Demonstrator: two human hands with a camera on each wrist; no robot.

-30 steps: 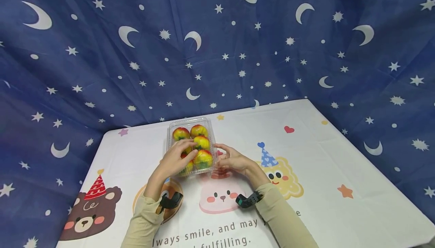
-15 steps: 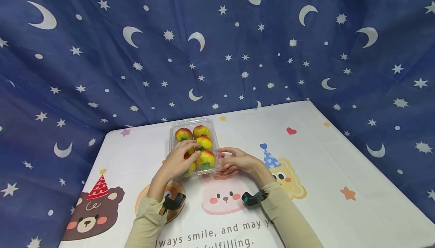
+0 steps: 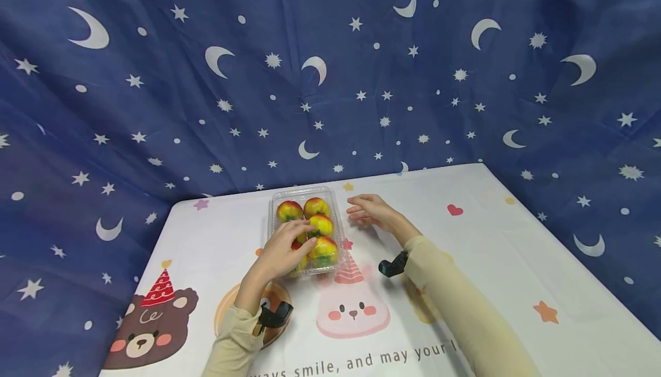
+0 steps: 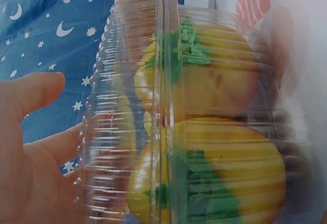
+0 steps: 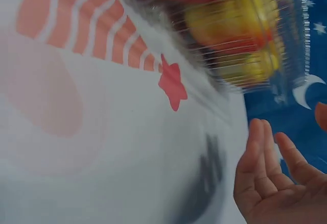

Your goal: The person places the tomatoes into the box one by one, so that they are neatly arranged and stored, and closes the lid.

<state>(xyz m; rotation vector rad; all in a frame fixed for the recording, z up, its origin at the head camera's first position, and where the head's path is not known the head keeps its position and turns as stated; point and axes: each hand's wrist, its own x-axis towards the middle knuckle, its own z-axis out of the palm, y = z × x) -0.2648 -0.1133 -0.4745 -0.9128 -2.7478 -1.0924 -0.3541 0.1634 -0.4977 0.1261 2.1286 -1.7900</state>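
Note:
A clear plastic clamshell box (image 3: 302, 192) lies near the back of the table, lid closed. Inside it sit several round red-and-yellow fruits (image 3: 289, 212), which look like apples. In the left wrist view, green leafy patches show on the fruits (image 4: 230, 178). Across the box's lid lies my left hand (image 3: 284, 252), fingers fairly straight and thumb apart; it hides some fruits. Off the box's right side, my right hand (image 3: 376, 213) hovers with straight fingers, holding nothing. The right wrist view has this hand (image 5: 276, 188) apart from the box (image 5: 240, 40).
A white tablecloth (image 3: 506, 262) printed with cartoon animals and lettering covers the table. Behind and beside it hangs a blue curtain (image 3: 361, 153) with moons and stars. Dark bands with small cameras (image 3: 393, 264) sit on both wrists.
My right hand has left the box's right side and moved up and to the right, its fingers straightening. The left hand stays over the lid. The head view has shifted slightly.

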